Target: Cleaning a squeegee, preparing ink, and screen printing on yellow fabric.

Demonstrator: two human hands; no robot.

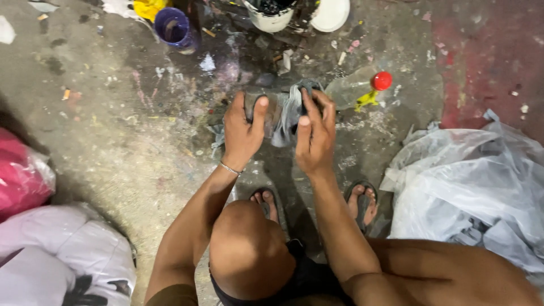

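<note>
I am crouched over a stained concrete floor. My left hand (242,131) grips a small dark flat object (271,110) from its left side, thumb across the top. My right hand (315,133) is closed on a grey rag (288,118) and presses it against the right part of that object. The rag hangs down between the two hands. A thin bracelet sits on my left wrist. My knees and sandalled feet show below the hands.
A clear plastic bottle with a red cap (362,86) lies just right of the hands. A purple cup (174,28), a white bucket (271,17) and a white lid (331,13) stand at the top. Clear plastic bags (470,187) lie right; pink and white bags (51,238) left.
</note>
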